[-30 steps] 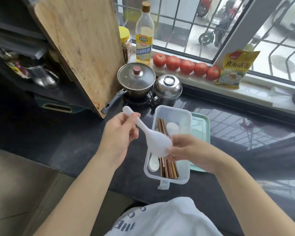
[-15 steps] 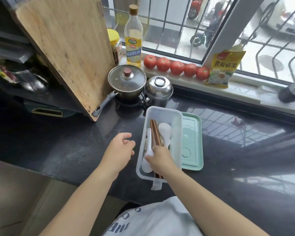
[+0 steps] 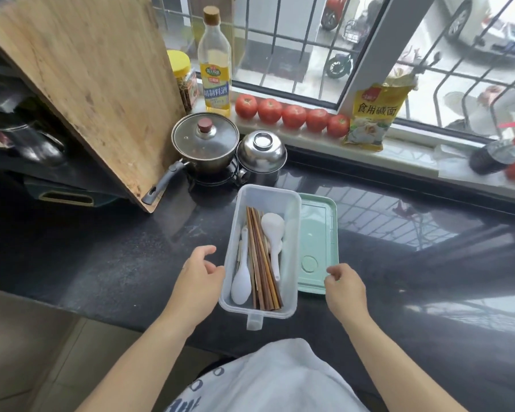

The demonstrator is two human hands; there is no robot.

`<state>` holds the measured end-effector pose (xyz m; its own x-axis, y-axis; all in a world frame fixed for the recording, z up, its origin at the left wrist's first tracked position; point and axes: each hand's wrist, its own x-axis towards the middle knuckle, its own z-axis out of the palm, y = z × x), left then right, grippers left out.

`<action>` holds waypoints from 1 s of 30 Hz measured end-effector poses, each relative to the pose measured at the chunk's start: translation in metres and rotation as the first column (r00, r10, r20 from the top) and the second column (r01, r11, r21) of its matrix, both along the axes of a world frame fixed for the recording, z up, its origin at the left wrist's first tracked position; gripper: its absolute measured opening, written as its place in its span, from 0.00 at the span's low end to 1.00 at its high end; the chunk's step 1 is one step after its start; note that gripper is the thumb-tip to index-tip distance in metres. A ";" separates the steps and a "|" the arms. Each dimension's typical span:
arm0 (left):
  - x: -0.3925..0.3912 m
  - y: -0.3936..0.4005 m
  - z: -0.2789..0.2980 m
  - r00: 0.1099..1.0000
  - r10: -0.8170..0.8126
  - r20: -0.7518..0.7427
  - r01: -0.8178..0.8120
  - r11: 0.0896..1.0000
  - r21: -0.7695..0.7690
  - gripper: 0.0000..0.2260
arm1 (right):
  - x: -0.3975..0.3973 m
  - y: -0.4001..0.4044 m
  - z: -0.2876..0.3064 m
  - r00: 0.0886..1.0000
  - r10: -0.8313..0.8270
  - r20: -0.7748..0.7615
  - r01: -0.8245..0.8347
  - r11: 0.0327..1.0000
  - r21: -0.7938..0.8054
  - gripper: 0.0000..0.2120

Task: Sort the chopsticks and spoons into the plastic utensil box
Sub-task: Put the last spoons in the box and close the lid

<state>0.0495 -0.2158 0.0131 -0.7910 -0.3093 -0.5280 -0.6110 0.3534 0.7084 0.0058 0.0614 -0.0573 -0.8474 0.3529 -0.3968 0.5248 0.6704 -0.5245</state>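
Utensil box on dark table, green lid beside it. Chopsticks and spoons lie inside. Left hand at box wall, right hand near lid; both grips released, holding nothing

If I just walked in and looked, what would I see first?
Probably the clear plastic box in the middle of the dark counter, with brown chopsticks and white spoons lying inside, and the two hands on either side of it. Next, the row of red tomatoes on the windowsill behind, and the big wooden cutting board leaning at the left.
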 end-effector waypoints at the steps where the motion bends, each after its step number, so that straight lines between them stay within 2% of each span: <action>1: -0.001 0.002 0.000 1.000 -0.005 0.005 0.005 1.000 -0.015 0.19 | 0.001 0.010 -0.010 0.998 -0.014 0.068 0.012 1.000 0.026 0.14; 4: -0.004 0.006 0.003 1.000 -0.024 0.012 0.025 0.999 -0.030 0.19 | -0.001 0.026 -0.027 0.979 -0.070 0.193 0.055 0.995 0.083 0.17; 9: -0.009 0.012 0.009 0.999 -0.045 0.005 0.045 0.999 -0.026 0.18 | -0.015 0.024 -0.037 0.969 -0.063 0.237 0.028 0.988 0.149 0.10; 11: -0.011 0.015 0.012 0.999 -0.044 -0.004 0.044 0.999 -0.017 0.18 | -0.019 0.024 -0.036 0.965 -0.129 0.229 0.099 0.986 0.135 0.09; 13: -0.014 0.019 0.015 0.999 -0.049 -0.016 0.049 0.999 -0.012 0.16 | -0.022 0.026 -0.026 0.956 -0.243 0.162 0.239 0.970 0.047 0.07; 15: -0.017 0.025 0.018 0.999 -0.043 -0.029 0.043 0.999 0.007 0.14 | -0.024 0.027 -0.005 0.944 -0.329 0.021 0.330 0.943 -0.055 0.06; 19: -0.032 0.041 0.031 0.996 -0.057 -0.065 0.066 0.987 0.144 0.12 | -0.026 0.018 0.062 0.861 -0.353 -0.367 0.313 0.935 -0.164 0.05; 21: -0.043 0.050 0.040 0.998 -0.039 -0.050 0.055 0.924 0.378 0.13 | -0.026 0.005 0.092 0.809 -0.288 -0.513 0.229 0.957 -0.176 0.03; 22: -0.048 0.054 0.046 0.999 -0.026 -0.035 0.040 0.850 0.526 0.13 | -0.023 -0.005 0.104 0.786 -0.231 -0.573 0.176 0.973 -0.149 0.03; 24: -0.056 0.062 0.058 1.000 -0.021 -0.001 0.014 0.649 0.761 0.16 | -0.011 -0.030 0.121 0.706 -0.016 -0.708 0.034 0.999 0.012 0.06; 26: -0.064 0.066 0.068 1.000 -0.018 0.018 -0.007 0.481 0.877 0.20 | 0.002 -0.059 0.126 0.560 0.264 -0.785 -0.155 0.964 0.214 0.09; 27: -0.068 0.067 0.071 1.000 0.003 0.020 -0.020 0.442 0.897 0.20 | 0.007 -0.071 0.123 0.480 0.390 -0.786 -0.262 0.919 0.295 0.09; 28: -0.072 0.067 0.074 0.998 0.047 0.030 -0.048 0.451 0.891 0.19 | 0.011 -0.081 0.118 0.414 0.494 -0.765 -0.381 0.857 0.347 0.09; 29: -0.073 0.065 0.074 0.994 0.105 0.029 -0.079 0.512 0.855 0.16 | 0.014 -0.086 0.115 0.371 0.580 -0.725 -0.509 0.780 0.364 0.10; 30: -0.073 0.060 0.072 0.989 0.151 0.007 -0.100 0.614 0.783 0.13 | 0.016 -0.088 0.113 0.348 0.648 -0.677 -0.629 0.697 0.343 0.12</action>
<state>-0.0238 -0.1563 0.0850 -0.8110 0.0995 -0.5765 -0.5588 -0.4236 0.7130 0.0220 -0.0264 0.0560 -0.7930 -0.4248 0.4367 -0.6034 0.6468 -0.4665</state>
